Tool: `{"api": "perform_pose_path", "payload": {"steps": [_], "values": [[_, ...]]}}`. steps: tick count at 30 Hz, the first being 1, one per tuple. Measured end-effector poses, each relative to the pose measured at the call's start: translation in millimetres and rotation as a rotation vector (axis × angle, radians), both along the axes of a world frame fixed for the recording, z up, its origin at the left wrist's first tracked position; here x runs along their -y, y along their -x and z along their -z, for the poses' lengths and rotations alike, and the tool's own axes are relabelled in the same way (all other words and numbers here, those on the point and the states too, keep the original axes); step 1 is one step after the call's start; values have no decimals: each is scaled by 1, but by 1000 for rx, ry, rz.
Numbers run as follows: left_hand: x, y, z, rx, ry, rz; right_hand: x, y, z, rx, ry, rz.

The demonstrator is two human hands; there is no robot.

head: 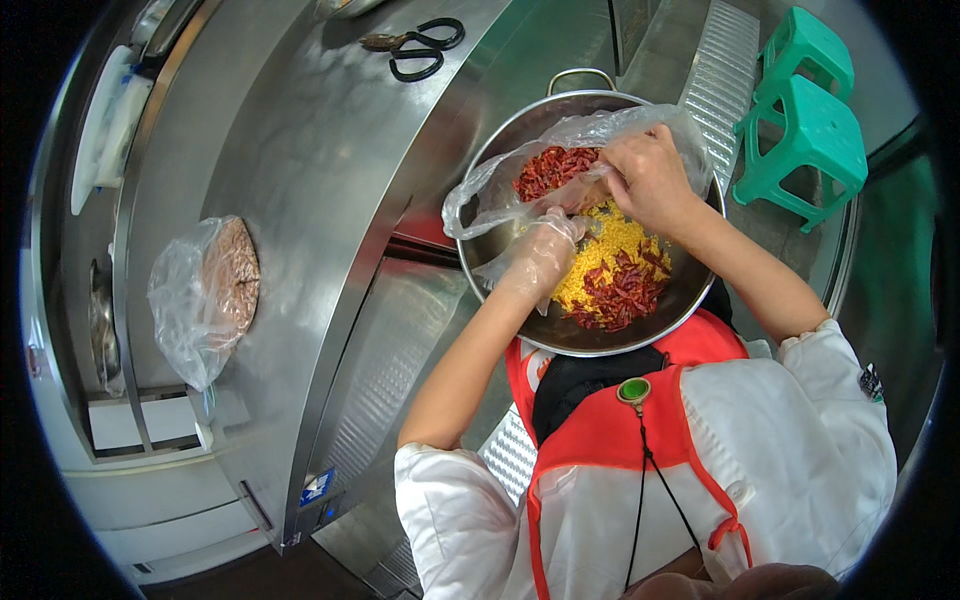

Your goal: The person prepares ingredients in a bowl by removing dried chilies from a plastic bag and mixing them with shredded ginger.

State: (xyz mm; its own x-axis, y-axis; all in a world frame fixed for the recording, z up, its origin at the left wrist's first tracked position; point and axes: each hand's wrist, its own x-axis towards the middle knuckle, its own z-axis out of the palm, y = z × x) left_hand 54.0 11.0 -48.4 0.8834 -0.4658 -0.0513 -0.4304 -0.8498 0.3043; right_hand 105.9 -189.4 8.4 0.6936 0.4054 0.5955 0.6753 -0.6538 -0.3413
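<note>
A wide metal pan (686, 300) with a loop handle rests against my lap. Small yellow grains (615, 229) lie in it, with cut dried red chilies (626, 289) heaped on their near side. Over the pan's far half a clear plastic bag (592, 131) lies opened out, holding more dried red chilies (551, 171). My right hand (651, 180), bare, pinches the near edge of this bag. Lower left of it, my left hand (544, 251) wears a thin clear plastic glove and grips the bag's near side; its fingertips are partly hidden by plastic.
On the steel counter (300, 150) at left sit a clear bag of brownish pieces (232, 277) and black-handled scissors (416, 46). Two green plastic stools (814, 135) stand at far right. A white board (101, 127) leans at the far left.
</note>
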Motion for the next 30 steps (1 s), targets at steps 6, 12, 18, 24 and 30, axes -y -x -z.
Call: {"api": "perform_pose_path", "payload": {"steps": [6, 12, 18, 24, 30], "values": [[8, -12, 4, -60, -204, 66, 2, 2, 2, -12, 12, -11], [3, -9, 13, 49, -200, 134, 4, 5, 4, -47, 42, -27], [2, 34, -39, 18, -72, 257, 5, 11, 1, -71, 8, -50], [41, 33, -41, 21, 124, 140, 7, 11, 4, -69, 8, -50], [81, 34, -18, 170, 124, 344, 7, 10, 3, -60, 6, -60]]}}
